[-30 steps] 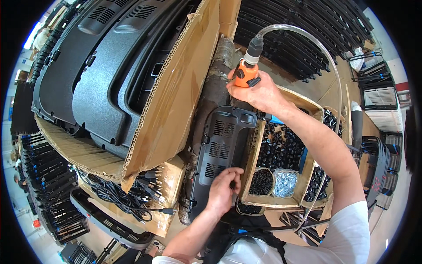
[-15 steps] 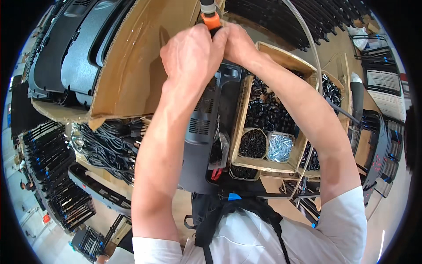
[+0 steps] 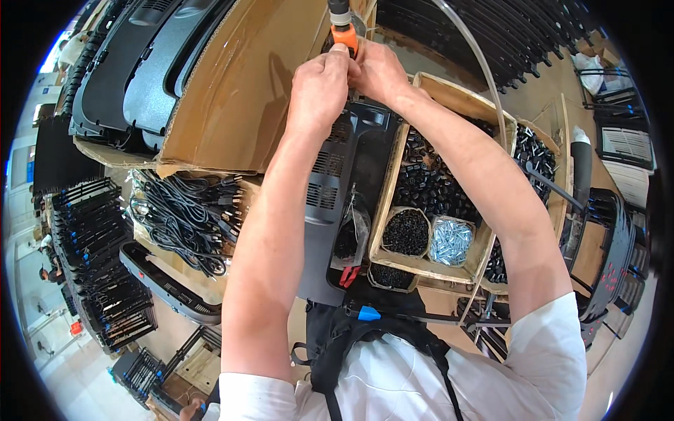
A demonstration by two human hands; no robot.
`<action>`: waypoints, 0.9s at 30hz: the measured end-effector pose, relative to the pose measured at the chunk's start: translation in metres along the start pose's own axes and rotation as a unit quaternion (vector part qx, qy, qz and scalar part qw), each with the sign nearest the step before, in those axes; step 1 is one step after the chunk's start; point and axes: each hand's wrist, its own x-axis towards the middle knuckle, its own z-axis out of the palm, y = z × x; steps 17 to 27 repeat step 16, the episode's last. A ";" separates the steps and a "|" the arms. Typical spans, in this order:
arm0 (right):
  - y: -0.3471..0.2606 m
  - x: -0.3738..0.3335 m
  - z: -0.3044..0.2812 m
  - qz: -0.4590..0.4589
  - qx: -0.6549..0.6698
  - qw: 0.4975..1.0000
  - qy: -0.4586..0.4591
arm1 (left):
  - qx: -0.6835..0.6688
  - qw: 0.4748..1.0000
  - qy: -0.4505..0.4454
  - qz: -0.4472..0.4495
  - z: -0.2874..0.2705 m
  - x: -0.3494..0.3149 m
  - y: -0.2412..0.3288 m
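Both of my hands meet at the top of the head view, around a black power screwdriver (image 3: 343, 34) with an orange section and a pale ring. My right hand (image 3: 380, 74) is closed around its lower part. The left hand (image 3: 320, 85) is closed with its thumb against the orange section; what its fingers grip is hidden. Below the hands lies a long black plastic panel (image 3: 324, 184) with vent slots. On it sits a clear bag (image 3: 349, 242) of small dark parts, beside something red.
To the right, a wooden box (image 3: 433, 268) holds black knobs, dark screws and silver screws (image 3: 451, 241). A tall cardboard box (image 3: 232, 91) with grey-black covers stands left, above bundled black cables (image 3: 184, 214). A clear hose (image 3: 477, 43) arches above the right forearm. Black frames (image 3: 105, 266) are stacked farther left.
My left hand has shifted right and turned, its thumb now up against the orange section. The whole view has moved slightly. The right hand stays by the screwdriver.
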 end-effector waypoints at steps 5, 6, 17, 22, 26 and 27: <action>-0.007 -0.008 -0.003 0.045 0.075 0.996 -0.003 | -0.018 0.996 0.079 0.026 -0.007 -0.005 -0.032; -0.004 -0.009 -0.004 0.028 0.085 0.996 -0.003 | 0.016 0.991 0.129 0.018 -0.005 -0.006 -0.044; 0.006 -0.003 -0.002 0.027 0.062 0.997 -0.026 | 0.432 0.894 -0.085 0.077 0.008 0.018 -0.105; 0.006 -0.003 -0.002 0.027 0.062 0.997 -0.026 | 0.432 0.894 -0.085 0.077 0.008 0.018 -0.105; 0.006 -0.003 -0.002 0.027 0.062 0.997 -0.026 | 0.432 0.894 -0.085 0.077 0.008 0.018 -0.105; 0.006 -0.003 -0.002 0.027 0.062 0.997 -0.026 | 0.432 0.894 -0.085 0.077 0.008 0.018 -0.105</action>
